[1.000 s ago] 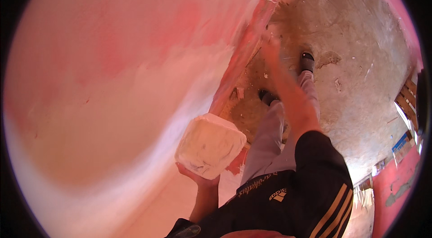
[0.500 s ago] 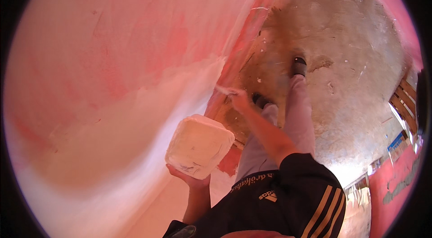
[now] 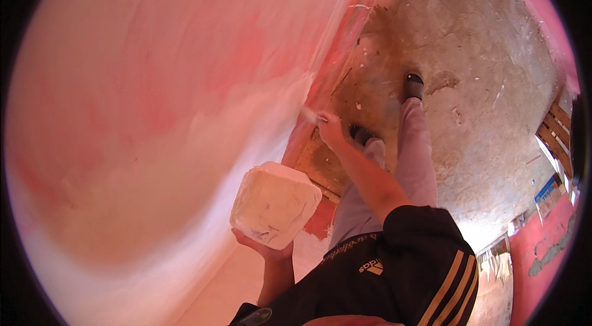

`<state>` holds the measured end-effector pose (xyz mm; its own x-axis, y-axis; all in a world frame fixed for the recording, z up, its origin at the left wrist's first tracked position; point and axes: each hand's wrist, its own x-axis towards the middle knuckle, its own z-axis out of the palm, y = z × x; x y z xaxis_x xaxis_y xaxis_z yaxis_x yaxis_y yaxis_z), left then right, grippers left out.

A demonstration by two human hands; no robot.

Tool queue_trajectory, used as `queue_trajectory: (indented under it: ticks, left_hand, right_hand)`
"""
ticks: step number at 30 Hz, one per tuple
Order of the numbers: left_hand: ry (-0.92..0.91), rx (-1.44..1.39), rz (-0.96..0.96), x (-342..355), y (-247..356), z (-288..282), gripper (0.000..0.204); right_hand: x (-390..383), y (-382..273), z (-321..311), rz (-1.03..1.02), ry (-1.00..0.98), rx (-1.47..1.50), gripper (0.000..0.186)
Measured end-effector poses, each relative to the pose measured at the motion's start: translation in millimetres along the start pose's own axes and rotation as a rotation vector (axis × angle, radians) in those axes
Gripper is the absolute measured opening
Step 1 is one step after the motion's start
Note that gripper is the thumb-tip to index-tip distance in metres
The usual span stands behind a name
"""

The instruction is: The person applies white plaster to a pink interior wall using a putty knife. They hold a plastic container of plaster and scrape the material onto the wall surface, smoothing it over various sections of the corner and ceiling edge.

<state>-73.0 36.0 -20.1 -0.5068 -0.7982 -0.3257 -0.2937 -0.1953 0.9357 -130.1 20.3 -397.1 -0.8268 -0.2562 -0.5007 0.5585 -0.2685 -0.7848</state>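
Observation:
My left hand (image 3: pixel 269 248) grips a pale, rounded-square tub (image 3: pixel 276 206) from below, close to the wall. Pale material with some darker streaks shows across the tub's face. Farther forward, my right hand (image 3: pixel 331 129) is closed around a small paintbrush (image 3: pixel 311 114), its whitish end blurred. The brush tip is at the lower part of the wall, on a darker pink band (image 3: pixel 327 89) along the floor. Patchy pink and whitish coating covers the wall (image 3: pixel 166 98) on my left.
My feet in dark shoes (image 3: pixel 414 87) stand on a stained, rough concrete floor (image 3: pixel 487 110). Wooden slats (image 3: pixel 556 135) lean at the far right, near a blue-and-white package (image 3: pixel 546 193). Another pink wall (image 3: pixel 542 258) with a grey patch rises at the lower right.
My right hand and the brush have shifted slightly up and right along the wall's lower band. The tub in my left hand has moved slightly down and right in view.

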Motion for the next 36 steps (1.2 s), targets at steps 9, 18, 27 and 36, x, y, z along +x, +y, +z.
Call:
queue_trajectory:
  ticks: [9,18,27,36]
  left_hand:
    - [0.189,-0.199,-0.082,-15.7,-26.0,-48.4,0.064]
    - [-0.004,-0.336,-0.249,-12.8,-35.0,-80.3,0.071]
    - [0.028,-0.346,-0.283,-27.1,-48.0,-81.6,0.079]
    - [-0.037,-0.38,-0.189,-31.3,-29.1,-47.7,0.076]
  right_hand:
    - [184.9,-159.1,-65.8,-0.486,0.407,-0.004,0.018]
    - [53.8,-9.6,-37.4,-0.177,0.17,0.009,0.04]
    - [138.9,-123.7,-46.1,-0.455,0.327,-0.158,0.031]
    - [69.5,-119.5,-64.0,-0.128,0.127,-0.44,0.028]
